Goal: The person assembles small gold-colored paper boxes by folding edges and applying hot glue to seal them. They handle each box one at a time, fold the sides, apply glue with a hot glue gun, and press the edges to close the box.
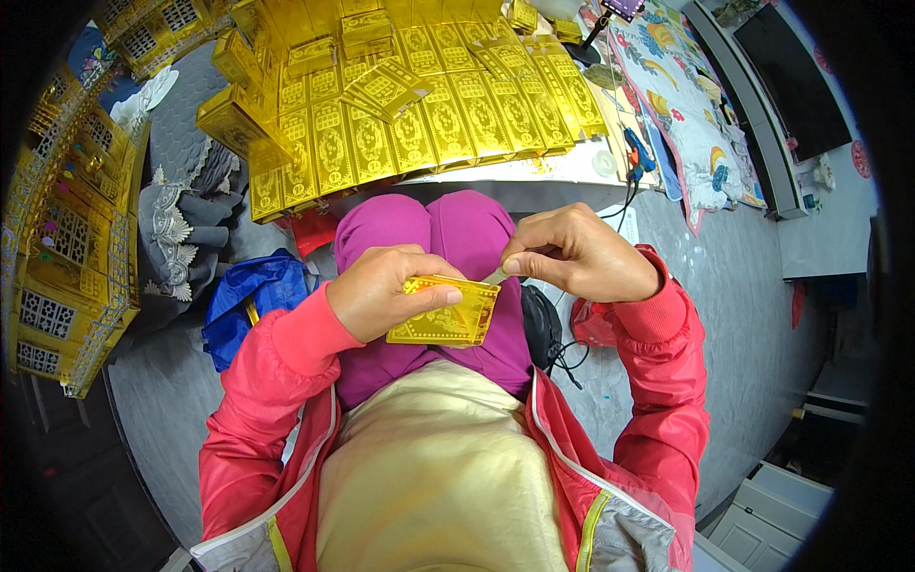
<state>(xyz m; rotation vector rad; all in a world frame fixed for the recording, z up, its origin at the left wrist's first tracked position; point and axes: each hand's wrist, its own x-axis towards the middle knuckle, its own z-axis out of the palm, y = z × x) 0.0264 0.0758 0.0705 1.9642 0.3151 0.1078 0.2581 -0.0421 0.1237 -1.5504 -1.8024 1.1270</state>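
Over my lap, my left hand (pixel 396 286) is closed around a small gold foil box (pixel 440 324) with a printed pattern, its thumb lying across the upper face. To the right, my right hand (pixel 577 255) pinches a short pale strip (pixel 497 275) between thumb and forefinger. That strip reaches the box's upper right corner; whether it is stuck to it I cannot tell. Beyond my knees, a table carries rows of patterned gold foil packs (pixel 434 129). A few loose gold cards (pixel 386 89) lie on top of them.
Gold foil house-like models (pixel 71 238) stand at the left. A blue bag (pixel 253 300) lies on the floor by my left leg. Blue-and-red handled pliers (pixel 639 153) and a white roll (pixel 604 163) are at the table's right end. A black cable (pixel 569 357) lies right of my lap.
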